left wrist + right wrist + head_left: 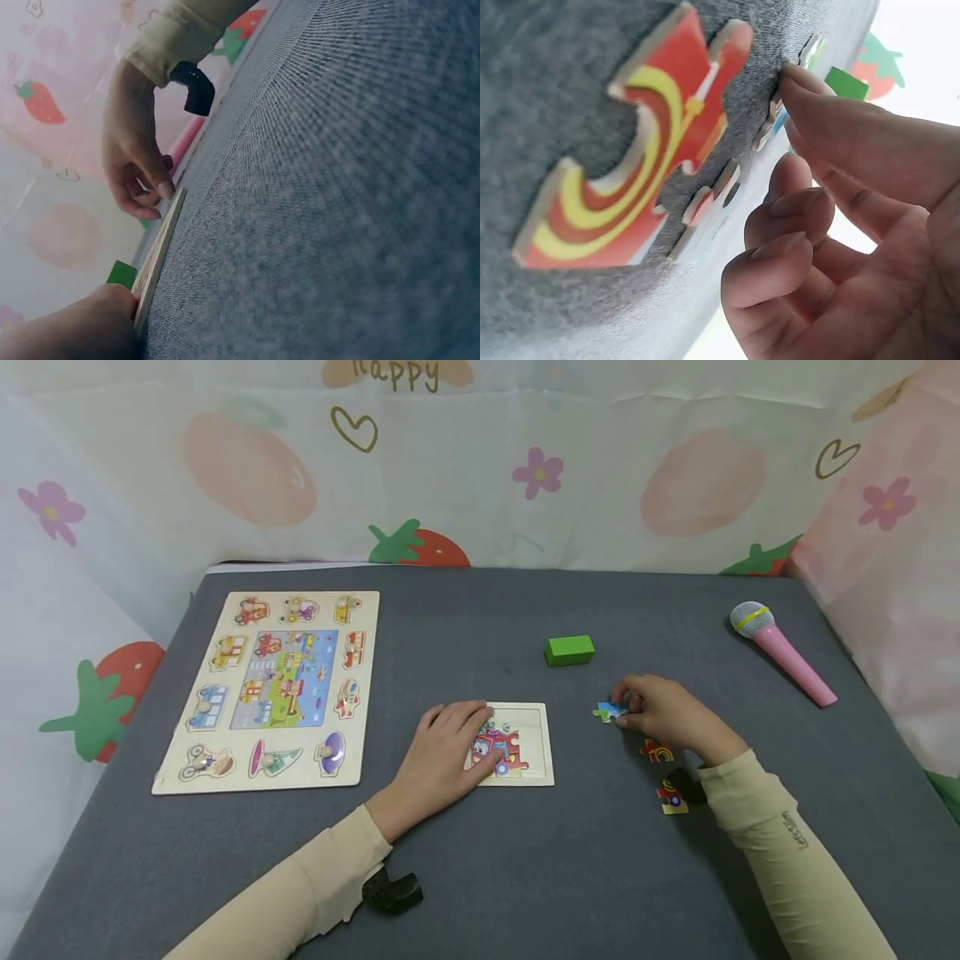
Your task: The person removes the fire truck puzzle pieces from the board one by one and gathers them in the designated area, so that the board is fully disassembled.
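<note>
My left hand (442,747) rests on the left side of a small wooden puzzle tray (536,718), its thumb lying over the assembled red vehicle pieces (506,747). In the left wrist view the tray (157,255) shows edge-on beside that hand. To the right, my right hand (667,714) pinches a blue and green puzzle piece (606,712) between thumb and index finger, at the tabletop. The other fingers (769,270) are curled in the right wrist view. Below this hand lie a red and yellow puzzle piece (657,750) and another piece with a wheel (672,799).
A green block (570,650) stands behind the tray. At the left lies a larger wooden knob-puzzle board (168,772) with vehicle pieces. A pink toy microphone (791,664) lies at the far right. A printed cloth (480,460) hangs behind the grey table (525,877).
</note>
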`<state>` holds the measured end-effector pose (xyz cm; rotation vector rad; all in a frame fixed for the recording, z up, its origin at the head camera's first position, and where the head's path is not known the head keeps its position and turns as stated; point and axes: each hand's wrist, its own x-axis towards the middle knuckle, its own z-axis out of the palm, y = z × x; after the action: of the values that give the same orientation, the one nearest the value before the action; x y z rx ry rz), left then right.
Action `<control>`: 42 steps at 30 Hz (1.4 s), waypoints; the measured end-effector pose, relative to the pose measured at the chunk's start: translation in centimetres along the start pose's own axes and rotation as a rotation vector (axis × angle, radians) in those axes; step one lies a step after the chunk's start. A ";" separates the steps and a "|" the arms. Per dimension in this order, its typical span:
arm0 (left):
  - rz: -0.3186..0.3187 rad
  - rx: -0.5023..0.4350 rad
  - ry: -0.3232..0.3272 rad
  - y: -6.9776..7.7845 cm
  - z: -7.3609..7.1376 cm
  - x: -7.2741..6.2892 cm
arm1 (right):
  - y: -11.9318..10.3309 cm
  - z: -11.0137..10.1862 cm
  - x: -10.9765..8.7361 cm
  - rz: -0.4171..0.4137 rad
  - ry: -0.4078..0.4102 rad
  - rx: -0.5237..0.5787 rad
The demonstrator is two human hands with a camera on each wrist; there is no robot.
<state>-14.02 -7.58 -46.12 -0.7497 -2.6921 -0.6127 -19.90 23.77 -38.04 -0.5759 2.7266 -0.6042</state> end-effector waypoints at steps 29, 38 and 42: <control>0.039 0.080 -0.157 0.1 -0.1 -0.3 | -10.3 6.3 2.6 -0.115 -0.013 0.015; 0.007 0.145 -0.257 0.7 -0.8 -0.3 | -10.9 6.4 2.6 -0.081 -0.020 0.030; -0.007 0.135 -0.249 0.9 -0.8 -0.2 | -11.0 6.4 2.5 -0.080 -0.011 0.029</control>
<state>-13.24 -7.38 -45.20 -0.8283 -2.9265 -0.3539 -16.35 11.33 -39.05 -0.6823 2.6907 -0.6569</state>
